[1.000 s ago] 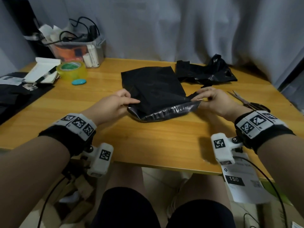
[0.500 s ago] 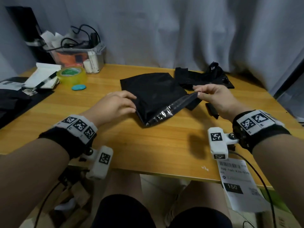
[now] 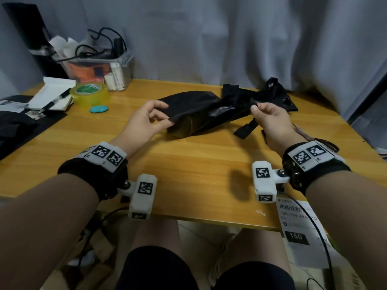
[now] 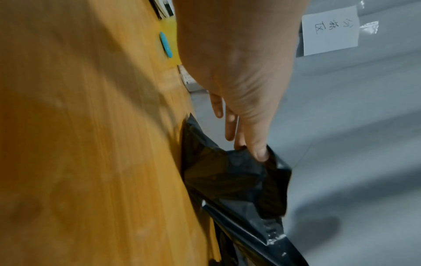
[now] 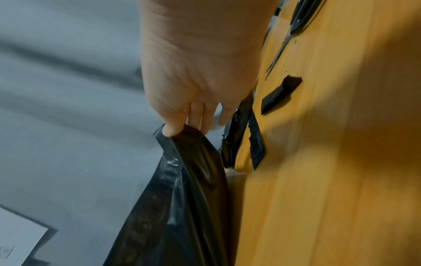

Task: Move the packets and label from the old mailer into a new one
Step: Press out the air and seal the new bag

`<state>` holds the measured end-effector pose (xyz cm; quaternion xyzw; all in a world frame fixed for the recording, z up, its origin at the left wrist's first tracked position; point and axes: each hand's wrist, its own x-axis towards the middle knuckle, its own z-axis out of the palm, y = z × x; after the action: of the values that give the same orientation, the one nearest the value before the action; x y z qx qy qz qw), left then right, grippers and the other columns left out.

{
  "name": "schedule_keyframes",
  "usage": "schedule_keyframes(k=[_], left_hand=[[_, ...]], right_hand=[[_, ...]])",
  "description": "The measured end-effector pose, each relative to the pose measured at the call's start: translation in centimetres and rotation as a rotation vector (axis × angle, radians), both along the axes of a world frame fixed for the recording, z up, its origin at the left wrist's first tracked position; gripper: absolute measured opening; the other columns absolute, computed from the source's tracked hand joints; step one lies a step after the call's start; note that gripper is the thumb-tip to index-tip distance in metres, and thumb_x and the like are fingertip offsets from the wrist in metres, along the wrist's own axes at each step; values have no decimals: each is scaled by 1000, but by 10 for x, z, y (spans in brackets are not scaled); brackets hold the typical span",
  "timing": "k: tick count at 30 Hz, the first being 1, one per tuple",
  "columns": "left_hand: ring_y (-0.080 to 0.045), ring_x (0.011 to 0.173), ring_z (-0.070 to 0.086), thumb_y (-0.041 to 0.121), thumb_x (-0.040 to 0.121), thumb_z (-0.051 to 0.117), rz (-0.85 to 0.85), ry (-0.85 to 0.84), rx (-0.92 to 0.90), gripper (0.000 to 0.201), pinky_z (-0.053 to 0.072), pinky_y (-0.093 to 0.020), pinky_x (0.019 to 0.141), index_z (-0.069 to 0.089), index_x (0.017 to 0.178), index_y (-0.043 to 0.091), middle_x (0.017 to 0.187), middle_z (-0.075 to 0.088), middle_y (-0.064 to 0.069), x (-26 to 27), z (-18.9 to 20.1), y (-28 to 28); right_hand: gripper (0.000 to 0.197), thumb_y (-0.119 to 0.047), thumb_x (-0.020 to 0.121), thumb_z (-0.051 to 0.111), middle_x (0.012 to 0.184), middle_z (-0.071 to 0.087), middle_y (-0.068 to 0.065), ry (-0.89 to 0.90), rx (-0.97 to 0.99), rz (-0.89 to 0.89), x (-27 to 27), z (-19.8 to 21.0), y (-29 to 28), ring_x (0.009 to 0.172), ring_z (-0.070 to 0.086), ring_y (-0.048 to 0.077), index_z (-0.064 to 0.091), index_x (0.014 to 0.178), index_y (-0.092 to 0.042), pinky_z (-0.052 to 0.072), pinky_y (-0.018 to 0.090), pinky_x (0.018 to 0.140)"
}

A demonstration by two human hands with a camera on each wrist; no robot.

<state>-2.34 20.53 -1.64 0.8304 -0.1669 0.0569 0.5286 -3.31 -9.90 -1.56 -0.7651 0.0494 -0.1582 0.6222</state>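
My two hands hold a black mailer (image 3: 196, 109) by its near edge, raised a little above the wooden table (image 3: 188, 174). My left hand (image 3: 165, 117) pinches the left corner between thumb and fingers, and its thumb (image 4: 259, 154) presses on the mailer's (image 4: 227, 176) plastic. My right hand (image 3: 254, 107) pinches the right corner of the mailer (image 5: 182, 198). A crumpled black mailer (image 3: 274, 95) lies behind at the back right. A white label (image 3: 297, 227) hangs over the table's front right edge. No packets show.
A cut black strip (image 3: 245, 128) and scissors (image 5: 296, 21) lie by my right wrist. At the back left are a yellow tape roll (image 3: 90, 94), a teal item (image 3: 98, 109), a clear bin (image 3: 98, 70) and a notepad with pen (image 3: 52, 95). Black sheets (image 3: 12, 126) cover the left edge.
Both hands have lifted the mailer's near edge off the table and carried it back. The right hand rose first, then the left; the mailer now hangs between them.
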Motion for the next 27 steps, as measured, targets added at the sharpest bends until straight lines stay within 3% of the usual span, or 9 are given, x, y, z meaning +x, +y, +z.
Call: schedule_keyframes(k=[4, 7, 10, 12, 14, 17, 20, 23, 27], left_hand=[[7, 72, 58, 19, 93, 55, 36, -51, -130, 14, 44, -7, 73, 61, 84, 28, 75, 62, 14, -1, 5, -6], [-12, 80, 60, 26, 98, 45, 164, 25, -257, 20, 48, -30, 80, 57, 83, 22, 83, 64, 3, 4, 7, -4], [-27, 88, 59, 31, 100, 37, 324, 133, 3, 29, 46, -40, 80, 54, 83, 14, 91, 61, -11, 11, 2, -2], [-31, 90, 56, 31, 101, 34, 382, 173, 226, 34, 43, -40, 79, 55, 91, 6, 94, 59, -15, 13, -6, -2], [-30, 90, 52, 29, 102, 32, 401, 225, 335, 34, 40, -36, 75, 52, 101, 1, 95, 54, -14, 11, -12, -4], [-33, 94, 52, 26, 102, 32, 404, 233, 431, 31, 35, -33, 71, 52, 101, 1, 93, 51, -14, 11, -20, -3], [-33, 92, 53, 25, 101, 35, 390, 185, 548, 31, 35, -34, 70, 53, 107, 0, 101, 58, -20, 13, -22, -2], [-35, 99, 55, 24, 100, 38, 342, 227, 732, 29, 38, -35, 71, 52, 110, 0, 109, 59, -21, 16, -25, -3], [-33, 107, 52, 31, 95, 49, 354, 374, 855, 36, 41, -38, 79, 44, 120, 6, 128, 42, -17, 10, -20, -8]], right_hand=[[10, -20, 94, 56, 71, 52, -6, -77, 5, -32, 1, 4, 10, 65, 48, 1, 59, 90, -11, 41, 14, 71], [17, -25, 95, 52, 80, 55, 3, -68, 28, -30, 1, 6, 13, 78, 51, 12, 57, 82, -15, 43, 25, 79], [20, -27, 96, 52, 85, 57, 9, 85, -46, -10, 2, 0, 19, 80, 52, 19, 58, 83, -12, 43, 34, 81], [23, -29, 96, 52, 81, 56, 6, 285, -213, 13, 1, -9, 23, 75, 51, 17, 59, 92, -7, 41, 29, 74], [30, -31, 96, 52, 89, 61, 8, 418, -387, 10, 0, -19, 26, 82, 55, 20, 62, 99, -3, 42, 30, 73], [36, -33, 96, 50, 107, 64, 14, 496, -527, -11, 1, -26, 31, 103, 59, 29, 64, 111, -3, 47, 37, 90], [43, -34, 98, 47, 108, 62, 17, 586, -644, -14, 2, -25, 37, 107, 58, 33, 58, 118, 2, 42, 32, 81], [46, -34, 98, 45, 119, 60, 20, 636, -745, 12, 2, -22, 39, 112, 56, 34, 54, 123, 4, 43, 34, 88], [37, -28, 92, 57, 117, 62, 17, 562, -752, 6, 0, -22, 31, 108, 58, 32, 54, 119, -2, 46, 38, 89]])
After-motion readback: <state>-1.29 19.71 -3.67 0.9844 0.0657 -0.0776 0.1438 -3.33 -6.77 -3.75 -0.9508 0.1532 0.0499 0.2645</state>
